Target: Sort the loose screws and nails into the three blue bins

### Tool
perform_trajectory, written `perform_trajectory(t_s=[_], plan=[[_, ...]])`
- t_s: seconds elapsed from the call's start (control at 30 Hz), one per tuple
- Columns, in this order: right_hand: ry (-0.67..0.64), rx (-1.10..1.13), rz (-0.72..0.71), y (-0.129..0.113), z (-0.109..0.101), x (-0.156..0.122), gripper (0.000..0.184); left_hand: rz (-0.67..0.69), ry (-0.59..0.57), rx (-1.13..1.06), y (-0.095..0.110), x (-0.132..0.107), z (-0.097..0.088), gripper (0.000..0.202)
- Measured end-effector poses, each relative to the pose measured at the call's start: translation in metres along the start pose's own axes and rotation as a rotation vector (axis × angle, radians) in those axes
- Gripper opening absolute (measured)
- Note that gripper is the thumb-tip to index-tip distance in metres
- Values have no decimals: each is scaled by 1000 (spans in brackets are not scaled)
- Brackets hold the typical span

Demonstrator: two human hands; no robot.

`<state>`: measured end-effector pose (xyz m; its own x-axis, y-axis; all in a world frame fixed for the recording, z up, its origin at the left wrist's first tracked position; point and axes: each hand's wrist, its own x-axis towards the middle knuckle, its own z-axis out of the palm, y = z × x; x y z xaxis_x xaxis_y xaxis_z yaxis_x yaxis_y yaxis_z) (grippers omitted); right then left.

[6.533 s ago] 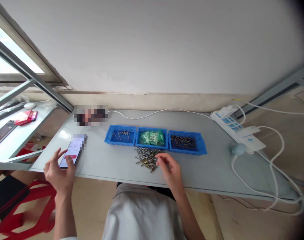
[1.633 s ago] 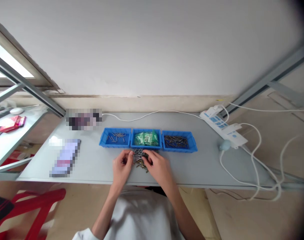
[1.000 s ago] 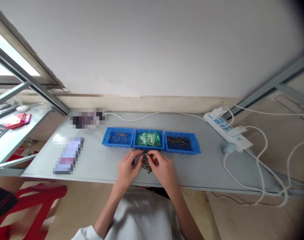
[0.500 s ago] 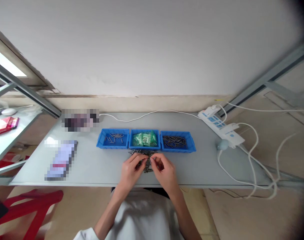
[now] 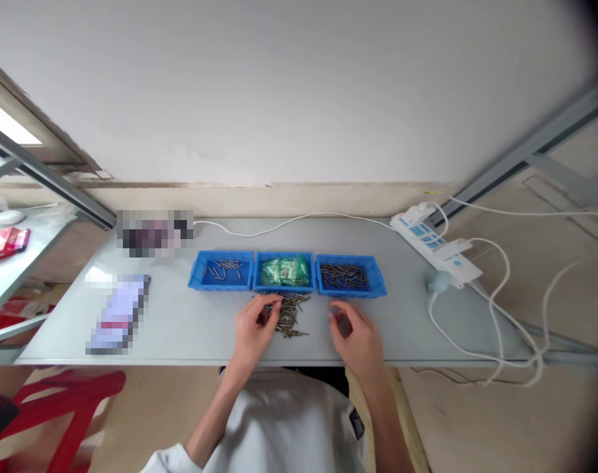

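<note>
A loose pile of thin metal pins (image 5: 289, 315) lies on the table in front of the blue bins. My left hand (image 5: 255, 328) is at the pile's left side, thumb and forefinger pinched together over it; what sits between the fingertips is too small to make out. To the right of the pile, apart from it, my right hand (image 5: 358, 335) is held with curled fingers, thumb tip close to the forefinger. Anything in that grip is hidden. Just beyond it stands the right blue bin (image 5: 377, 279), holding many dark thin pins (image 5: 344, 276).
The middle blue bin (image 5: 260, 288) holds green-and-white packets (image 5: 285, 270); the left blue bin (image 5: 196, 279) has some pins (image 5: 228, 266). A power strip (image 5: 436, 249) with white cables is at right. Blurred-out items lie at left, and a red stool (image 5: 77, 407) stands below.
My hands were together over the pile. The right hand has moved away to the right, uncovering pins, while the left has shifted slightly left.
</note>
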<state>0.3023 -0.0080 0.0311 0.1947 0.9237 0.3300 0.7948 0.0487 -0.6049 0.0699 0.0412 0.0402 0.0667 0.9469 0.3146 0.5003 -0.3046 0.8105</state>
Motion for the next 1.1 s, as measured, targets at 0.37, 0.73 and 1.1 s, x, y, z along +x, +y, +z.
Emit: perform_trajectory(t_s=[0.37,0.73,1.1], plan=[[53,-192,22,17,2,0,37,-12,-6,1,-4,-2,1,16],[94,-283,44,16,-4,-4,43,-78,-25,-37,-1,-2,0,18],[-53,-126,-118,7,-5,0,28,-30,-23,-39,2,-1,0,16]])
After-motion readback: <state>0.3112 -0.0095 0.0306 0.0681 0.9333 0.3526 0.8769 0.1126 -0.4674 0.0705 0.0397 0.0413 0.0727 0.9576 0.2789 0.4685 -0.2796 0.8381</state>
